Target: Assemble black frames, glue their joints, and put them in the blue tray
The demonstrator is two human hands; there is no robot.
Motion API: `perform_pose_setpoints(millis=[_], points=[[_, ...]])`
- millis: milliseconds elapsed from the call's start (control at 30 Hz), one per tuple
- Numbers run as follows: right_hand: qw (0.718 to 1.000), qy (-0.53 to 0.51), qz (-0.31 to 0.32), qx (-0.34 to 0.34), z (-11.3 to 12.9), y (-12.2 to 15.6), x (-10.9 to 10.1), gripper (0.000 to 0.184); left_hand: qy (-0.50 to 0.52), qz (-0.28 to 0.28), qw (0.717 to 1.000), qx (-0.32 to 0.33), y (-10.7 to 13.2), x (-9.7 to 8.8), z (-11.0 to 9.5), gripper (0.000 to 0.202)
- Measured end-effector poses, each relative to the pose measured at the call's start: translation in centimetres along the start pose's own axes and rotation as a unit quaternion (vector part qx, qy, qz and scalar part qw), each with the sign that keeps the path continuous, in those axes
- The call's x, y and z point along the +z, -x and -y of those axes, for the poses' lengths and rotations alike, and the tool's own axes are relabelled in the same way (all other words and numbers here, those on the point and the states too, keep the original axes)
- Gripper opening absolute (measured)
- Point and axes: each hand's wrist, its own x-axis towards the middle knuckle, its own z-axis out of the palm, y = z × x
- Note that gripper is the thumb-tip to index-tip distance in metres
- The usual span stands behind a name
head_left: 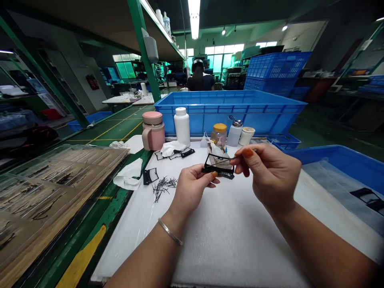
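My left hand [192, 186] pinches the lower edge of a small black plastic frame [224, 173], held up above the white work surface. My right hand [267, 172] is closed on slim metal tweezers [222, 162], whose tips reach across the frame's opening. Part of the tweezers is hidden by my fingers. Left of my left hand lies a loose pile of thin black strips [162, 188], with another black frame [150, 176] behind it. Several more black frames [188, 153] lie farther back, partly under a crumpled white cloth [174, 148].
Along the back stand a pink mug [154, 134], a white bottle [182, 128], a jar with a yellow lid [219, 134] and a pump bottle [235, 134]. A large blue crate [210, 100] is behind them. Another blue bin [336, 154] is at right; a divided tray [60, 176] at left.
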Motion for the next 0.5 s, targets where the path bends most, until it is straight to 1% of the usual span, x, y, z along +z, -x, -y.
perform_pose_setpoints(millis=[167, 367, 500], points=[[1.0, -0.013, -0.011, 0.006, 0.1, 0.0, -0.1, 0.013, 0.009, -0.001, 1.0, -0.004, 0.1, 0.1, -0.2, 0.016], [0.996, -0.028, -0.089, 0.0, 0.4, -0.8, -0.5, 0.013, 0.013, -0.005, 1.0, -0.007, 0.0, -0.1, -0.2, 0.016], [0.995, -0.016, -0.103, -0.003, 0.4, -1.1, -0.7, 0.015, 0.016, 0.001, 1.0, -0.004, 0.1, -0.1, 0.0, 0.016]])
